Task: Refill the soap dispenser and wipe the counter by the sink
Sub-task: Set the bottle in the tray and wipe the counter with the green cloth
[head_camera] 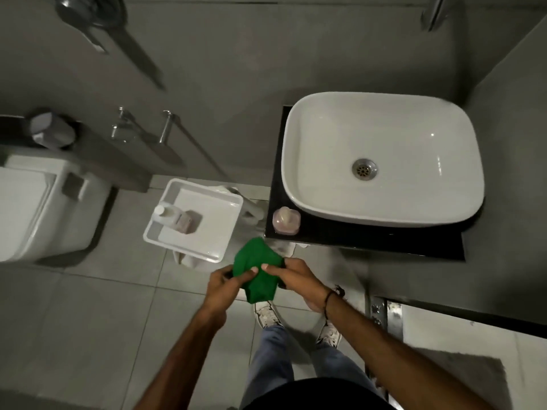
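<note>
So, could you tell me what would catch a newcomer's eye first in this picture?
Probably the bright green cloth, held between the left hand and right hand at centre. Next, the white basin on the black counter at right, with a pinkish soap dispenser at its near-left corner.

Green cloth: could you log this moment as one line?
both hands, left hand and right hand: gripping green cloth | counter: unwiped | soap dispenser: on counter

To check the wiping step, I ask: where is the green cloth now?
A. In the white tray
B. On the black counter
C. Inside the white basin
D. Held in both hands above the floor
D: the left hand and right hand both grip the green cloth, short of the black counter.
</note>
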A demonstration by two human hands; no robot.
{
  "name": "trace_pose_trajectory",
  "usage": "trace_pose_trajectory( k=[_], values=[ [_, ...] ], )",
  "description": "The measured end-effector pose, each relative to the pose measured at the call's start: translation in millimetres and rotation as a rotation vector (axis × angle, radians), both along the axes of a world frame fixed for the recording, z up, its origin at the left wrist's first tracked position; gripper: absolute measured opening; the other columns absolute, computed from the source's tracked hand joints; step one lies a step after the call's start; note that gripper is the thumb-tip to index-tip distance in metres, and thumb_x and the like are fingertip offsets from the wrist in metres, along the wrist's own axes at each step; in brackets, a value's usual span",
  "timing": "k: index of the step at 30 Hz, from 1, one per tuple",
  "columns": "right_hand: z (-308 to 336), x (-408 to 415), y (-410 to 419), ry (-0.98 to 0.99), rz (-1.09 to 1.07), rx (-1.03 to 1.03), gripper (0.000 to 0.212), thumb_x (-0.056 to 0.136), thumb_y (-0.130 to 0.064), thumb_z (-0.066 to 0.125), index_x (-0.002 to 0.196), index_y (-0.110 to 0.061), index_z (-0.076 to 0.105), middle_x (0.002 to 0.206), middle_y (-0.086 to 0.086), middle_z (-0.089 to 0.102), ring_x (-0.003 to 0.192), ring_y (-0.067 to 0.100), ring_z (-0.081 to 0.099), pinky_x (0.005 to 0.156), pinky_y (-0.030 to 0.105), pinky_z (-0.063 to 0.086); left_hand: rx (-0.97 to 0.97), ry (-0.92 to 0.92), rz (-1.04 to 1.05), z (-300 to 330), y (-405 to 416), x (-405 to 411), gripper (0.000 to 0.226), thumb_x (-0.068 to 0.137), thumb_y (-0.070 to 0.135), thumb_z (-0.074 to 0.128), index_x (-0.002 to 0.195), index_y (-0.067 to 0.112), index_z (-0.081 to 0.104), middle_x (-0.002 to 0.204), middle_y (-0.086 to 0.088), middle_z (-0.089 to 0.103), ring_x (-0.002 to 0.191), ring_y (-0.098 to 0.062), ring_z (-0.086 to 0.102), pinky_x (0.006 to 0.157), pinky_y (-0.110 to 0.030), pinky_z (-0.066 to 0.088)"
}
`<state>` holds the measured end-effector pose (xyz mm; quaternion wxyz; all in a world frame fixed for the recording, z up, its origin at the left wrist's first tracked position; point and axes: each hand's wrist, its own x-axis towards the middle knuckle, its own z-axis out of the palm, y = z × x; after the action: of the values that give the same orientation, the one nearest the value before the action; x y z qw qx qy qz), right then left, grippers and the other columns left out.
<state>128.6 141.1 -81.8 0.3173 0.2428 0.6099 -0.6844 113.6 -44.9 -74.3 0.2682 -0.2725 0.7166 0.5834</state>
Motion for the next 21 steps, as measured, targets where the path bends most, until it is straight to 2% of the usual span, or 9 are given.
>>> trace_pose_trajectory(
  k=[2,5,7,9,12,15,17,19,21],
  values=[
    [3.6,9.9,19.3,-0.089,-0.104,-0.200,0.032,0.089,-0.024,0.075,0.119,-0.012,0.070,0.113,0.005,0.077,0.108,0.022,0.072,0.089,0.034,0.059,0.097,-0.031,-0.088,9.3,28.5,14.9,0.027,0.083,0.016,0.082,0.108,0.008,0.077,0.095,-0.006,0.081,0.082,-0.014,0.078,0.061,-0.016,0.056],
    [3.9,26.3,61.2,-0.139,-0.231,-0.251,0.031,0.088,-0.017,0.075,0.118,-0.009,0.070,0.114,0.009,0.076,0.107,0.024,0.072,0.092,0.040,0.059,0.097,-0.069,-0.295,15.6,59.3,18.7,0.024,0.087,0.027,0.079,0.105,0.011,0.077,0.098,-0.007,0.080,0.083,-0.019,0.073,0.073,-0.026,0.056],
    [1.5,38.8,96.9,-0.170,-0.351,-0.240,0.032,0.088,-0.014,0.075,0.118,-0.007,0.070,0.114,0.011,0.076,0.107,0.026,0.072,0.095,0.045,0.057,-0.015,-0.043,-0.368,13.5,77.5,10.4,0.023,0.087,0.031,0.079,0.098,0.011,0.075,0.095,-0.010,0.077,0.081,-0.022,0.067,0.075,-0.033,0.054],
    [-1.4,51.3,137.0,-0.202,-0.516,-0.161,0.033,0.086,-0.012,0.077,0.116,-0.004,0.070,0.112,0.014,0.076,0.103,0.028,0.073,0.092,0.045,0.059,-0.223,0.078,-0.305,10.6,93.1,-5.3,0.030,0.081,0.024,0.085,0.101,0.014,0.064,0.094,-0.009,0.069,0.084,-0.024,0.064,0.077,-0.037,0.054],
    [-3.7,67.7,204.1,-0.226,-0.761,0.029,0.031,0.083,-0.004,0.078,0.112,0.000,0.068,0.111,0.019,0.073,0.092,0.032,0.071,0.077,0.043,0.059,-0.319,0.408,-0.297,7.9,107.5,-34.6,0.071,0.065,0.001,0.091,0.120,0.022,0.050,0.104,-0.001,0.059,0.095,-0.022,0.060,0.083,-0.037,0.052],
    [2.4,81.0,269.1,-0.135,-0.922,0.313,0.032,0.082,0.003,0.074,0.113,-0.001,0.067,0.111,0.019,0.070,0.092,0.036,0.068,0.076,0.050,0.059,-0.296,0.581,-0.456,-2.5,108.4,-55.7,0.076,0.057,0.011,0.084,0.117,0.047,0.054,0.111,0.017,0.067,0.100,-0.008,0.063,0.084,-0.024,0.052],
    [6.5,87.0,296.9,0.005,-0.860,0.736,0.043,0.080,-0.002,0.075,0.123,-0.007,0.068,0.114,0.019,0.072,0.098,0.036,0.069,0.087,0.050,0.059,-0.340,0.608,-0.489,-12.3,107.6,-65.0,0.071,0.059,0.010,0.089,0.113,0.045,0.057,0.106,0.020,0.071,0.096,-0.004,0.067,0.079,-0.019,0.054],
    [7.5,83.5,299.9,0.161,-0.681,1.075,0.051,0.077,-0.004,0.073,0.127,-0.011,0.068,0.119,0.017,0.070,0.107,0.035,0.065,0.096,0.043,0.054,-0.459,0.597,-0.479,-19.3,106.3,-72.8,0.067,0.062,0.010,0.095,0.109,0.037,0.056,0.109,0.004,0.071,0.098,-0.023,0.068,0.079,-0.035,0.053],
    [3.1,74.5,293.6,0.247,-0.516,1.167,0.058,0.074,0.002,0.068,0.131,-0.010,0.066,0.130,0.015,0.064,0.117,0.038,0.057,0.102,0.039,0.047,-0.563,0.607,-0.545,-27.8,101.6,-78.5,0.059,0.063,0.018,0.096,0.108,0.030,0.059,0.109,-0.009,0.070,0.098,-0.033,0.067,0.080,-0.042,0.054]
  ],
)
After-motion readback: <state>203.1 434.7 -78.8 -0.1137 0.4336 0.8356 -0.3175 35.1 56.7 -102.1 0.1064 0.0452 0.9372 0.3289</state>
